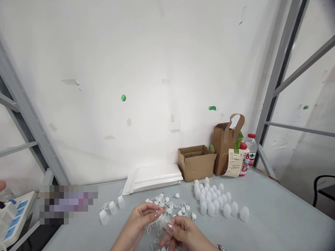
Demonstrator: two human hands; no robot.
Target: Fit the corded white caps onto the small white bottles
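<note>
My left hand and my right hand are close together at the bottom middle of the view. Between them is a small translucent plastic bottle, held in my right hand's fingers. My left fingers pinch a white cord loop near its top. Behind my hands lies a tangled pile of white caps with cord loops. To the right stands a group of several frosted white plastic bottles. Several similar bottles with cords lie to the left.
The grey table ends at a white wall. Along the wall are white flat packets, an open cardboard box, a brown paper bag and a water bottle. A power strip sits low left, and grey metal frame bars stand on both sides.
</note>
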